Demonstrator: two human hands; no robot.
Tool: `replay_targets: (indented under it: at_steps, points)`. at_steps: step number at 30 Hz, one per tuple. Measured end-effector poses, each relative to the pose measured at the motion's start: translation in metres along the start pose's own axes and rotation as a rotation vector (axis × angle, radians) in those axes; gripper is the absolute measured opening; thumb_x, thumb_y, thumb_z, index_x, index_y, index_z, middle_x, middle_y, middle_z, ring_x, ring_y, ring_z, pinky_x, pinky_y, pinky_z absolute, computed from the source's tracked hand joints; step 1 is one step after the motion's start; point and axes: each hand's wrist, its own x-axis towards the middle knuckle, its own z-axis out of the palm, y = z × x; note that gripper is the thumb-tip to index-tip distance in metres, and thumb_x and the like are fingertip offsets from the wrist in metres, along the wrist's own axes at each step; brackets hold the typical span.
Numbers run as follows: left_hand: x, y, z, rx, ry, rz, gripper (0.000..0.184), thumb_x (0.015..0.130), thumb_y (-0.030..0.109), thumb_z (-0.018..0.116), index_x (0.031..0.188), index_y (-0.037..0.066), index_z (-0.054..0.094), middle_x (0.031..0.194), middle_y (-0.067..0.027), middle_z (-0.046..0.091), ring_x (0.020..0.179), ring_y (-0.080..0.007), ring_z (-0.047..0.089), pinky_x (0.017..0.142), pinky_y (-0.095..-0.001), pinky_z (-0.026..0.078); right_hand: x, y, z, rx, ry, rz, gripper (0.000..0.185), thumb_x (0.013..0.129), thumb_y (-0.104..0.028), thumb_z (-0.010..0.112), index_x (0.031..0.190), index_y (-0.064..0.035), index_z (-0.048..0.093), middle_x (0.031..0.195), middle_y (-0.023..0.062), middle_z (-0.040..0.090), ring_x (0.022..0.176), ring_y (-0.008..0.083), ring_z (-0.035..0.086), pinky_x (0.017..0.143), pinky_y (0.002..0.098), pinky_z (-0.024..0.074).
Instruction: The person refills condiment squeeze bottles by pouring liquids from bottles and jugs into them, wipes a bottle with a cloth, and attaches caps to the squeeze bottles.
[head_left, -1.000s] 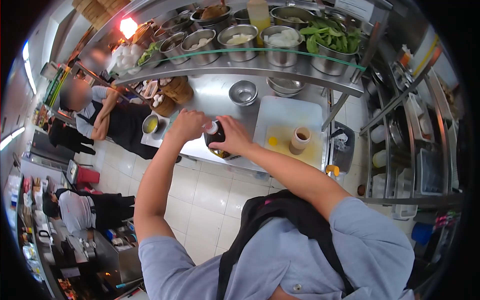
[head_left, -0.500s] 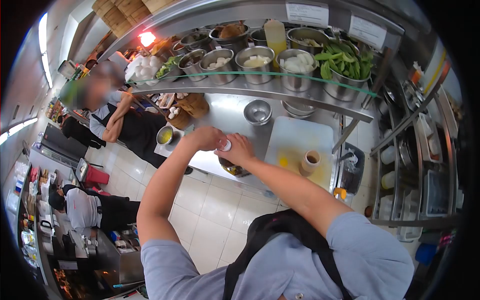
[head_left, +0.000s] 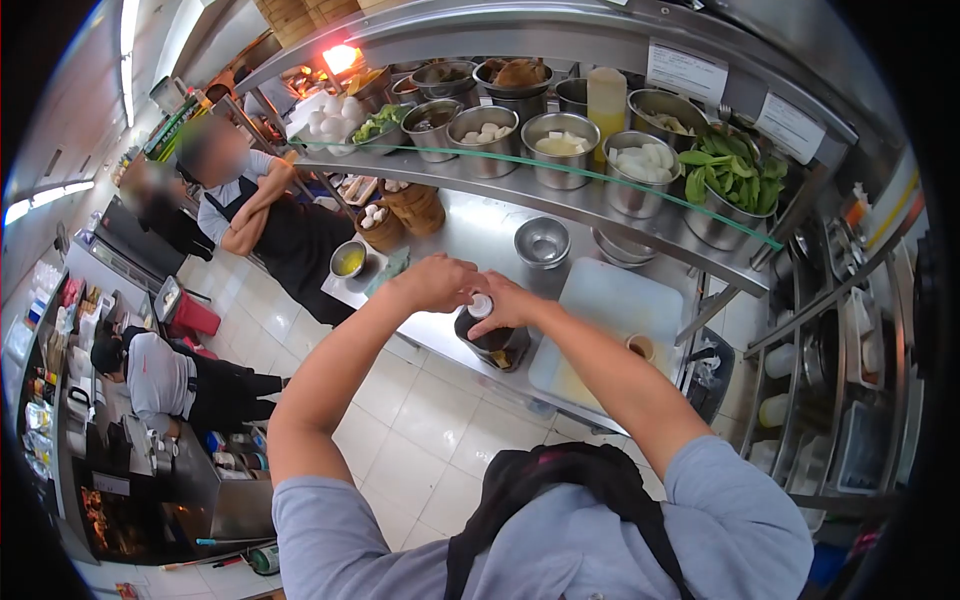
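Observation:
A dark bottle [head_left: 492, 342] with a white cap [head_left: 481, 306] stands upright near the front edge of the steel counter. My right hand [head_left: 512, 304] is wrapped round its upper part, just below the cap. Beside the cap, my left hand [head_left: 442, 284] is closed with its fingertips pressed together; whatever they pinch is too small to make out. A green cloth [head_left: 390, 268] lies behind my left wrist. To the right is a white cutting board [head_left: 612, 290] with an open-topped container [head_left: 640, 347], partly hidden by my right forearm.
A steel bowl [head_left: 542, 242] sits behind my hands, and a small bowl of yellow liquid [head_left: 348, 260] at the counter's left end. Above runs a shelf [head_left: 600, 215] with food tubs. A person with folded arms [head_left: 262, 205] stands at the left; another [head_left: 160, 375] bends over a counter.
The view has shifted, so the counter sits farther right and lower. My left fingers have moved slightly off the cap, whose top now shows more. My right hand stays on the bottle.

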Motion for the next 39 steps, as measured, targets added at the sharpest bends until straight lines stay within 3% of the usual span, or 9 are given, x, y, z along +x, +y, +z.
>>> replay_targets:
  at_steps: [7, 17, 21, 23, 26, 27, 31, 36, 39]
  points:
    - [-0.002, 0.008, 0.016, -0.241, -0.057, -0.142, 0.014, 0.087, 0.026, 0.077, 0.098, 0.018, 0.075, 0.088, -0.0057, 0.073, 0.090, -0.0300, 0.071, 0.081, -0.0442, 0.055, -0.032, -0.020, 0.086, -0.204, 0.653, 0.219, 0.090, 0.067, -0.042, 0.090, 0.141, -0.0099, 0.050, 0.142, 0.0092, 0.053, 0.139, 0.0306, 0.046, 0.115, 0.0524, 0.0325]
    - [0.039, -0.009, 0.013, -0.126, -0.332, -0.115, 0.033, 0.081, 0.037, 0.076, 0.096, 0.008, 0.073, 0.100, -0.0139, 0.076, 0.101, -0.0351, 0.071, 0.085, -0.0453, 0.057, -0.020, 0.012, 0.048, -0.075, 0.316, 0.082, 0.095, 0.065, -0.047, 0.090, 0.142, -0.0088, 0.050, 0.144, 0.0137, 0.054, 0.138, 0.0352, 0.047, 0.114, 0.0527, 0.0362]
    - [0.036, -0.017, 0.034, -0.133, -0.279, -0.097, 0.034, 0.081, 0.036, 0.077, 0.089, 0.003, 0.073, 0.100, -0.0184, 0.075, 0.096, -0.0364, 0.071, 0.081, -0.0459, 0.056, -0.018, 0.016, 0.045, -0.050, 0.284, 0.044, 0.094, 0.063, -0.047, 0.090, 0.140, -0.0077, 0.053, 0.145, 0.0137, 0.054, 0.137, 0.0349, 0.049, 0.113, 0.0508, 0.0386]
    - [0.023, -0.019, 0.046, -0.462, -0.102, -0.112, 0.034, 0.077, 0.029, 0.081, 0.075, 0.000, 0.064, 0.073, -0.0159, 0.065, 0.069, -0.0353, 0.062, 0.069, -0.0454, 0.050, -0.020, 0.019, 0.046, -0.026, 0.327, 0.025, 0.093, 0.063, -0.046, 0.091, 0.139, -0.0075, 0.054, 0.144, 0.0130, 0.055, 0.136, 0.0344, 0.050, 0.112, 0.0499, 0.0394]
    - [0.008, -0.005, 0.068, -0.604, 0.109, -0.285, 0.032, 0.076, 0.022, 0.085, 0.075, -0.001, 0.063, 0.066, -0.0116, 0.059, 0.061, -0.0250, 0.054, 0.066, -0.0409, 0.048, -0.017, 0.022, 0.049, -0.013, 0.356, -0.020, 0.093, 0.061, -0.045, 0.092, 0.138, -0.0071, 0.056, 0.140, 0.0116, 0.057, 0.132, 0.0343, 0.053, 0.111, 0.0481, 0.0407]
    - [0.005, 0.000, 0.075, -0.710, 0.164, -0.368, 0.026, 0.077, 0.012, 0.085, 0.074, -0.001, 0.063, 0.064, -0.0051, 0.056, 0.062, -0.0142, 0.047, 0.063, -0.0357, 0.046, -0.017, 0.024, 0.050, -0.019, 0.370, -0.030, 0.092, 0.060, -0.044, 0.092, 0.137, -0.0074, 0.056, 0.139, 0.0112, 0.057, 0.131, 0.0341, 0.054, 0.110, 0.0478, 0.0415]
    - [0.003, 0.019, 0.100, -1.033, 0.396, -0.481, 0.018, 0.080, 0.003, 0.083, 0.075, 0.001, 0.066, 0.070, 0.0037, 0.063, 0.067, -0.0053, 0.052, 0.061, -0.0277, 0.045, -0.017, 0.023, 0.051, -0.012, 0.416, -0.076, 0.086, 0.060, -0.041, 0.092, 0.133, -0.0101, 0.059, 0.134, 0.0098, 0.060, 0.127, 0.0340, 0.056, 0.107, 0.0472, 0.0438]
    - [0.003, 0.037, 0.121, -1.082, 0.617, -0.563, 0.021, 0.080, 0.006, 0.084, 0.075, 0.002, 0.064, 0.068, 0.0037, 0.060, 0.065, -0.0054, 0.050, 0.058, -0.0272, 0.043, -0.016, 0.016, 0.050, 0.016, 0.446, -0.134, 0.079, 0.060, -0.039, 0.092, 0.128, -0.0127, 0.062, 0.129, 0.0087, 0.063, 0.122, 0.0338, 0.059, 0.105, 0.0468, 0.0454]
    - [0.005, 0.049, 0.122, -0.980, 0.789, -0.588, 0.045, 0.080, 0.012, 0.087, 0.064, 0.007, 0.045, 0.062, 0.0054, 0.043, 0.061, -0.0068, 0.037, 0.052, -0.0313, 0.034, -0.014, 0.017, 0.053, -0.024, 0.470, -0.111, 0.075, 0.059, -0.037, 0.091, 0.125, -0.0119, 0.064, 0.128, 0.0088, 0.064, 0.122, 0.0329, 0.060, 0.104, 0.0456, 0.0471]
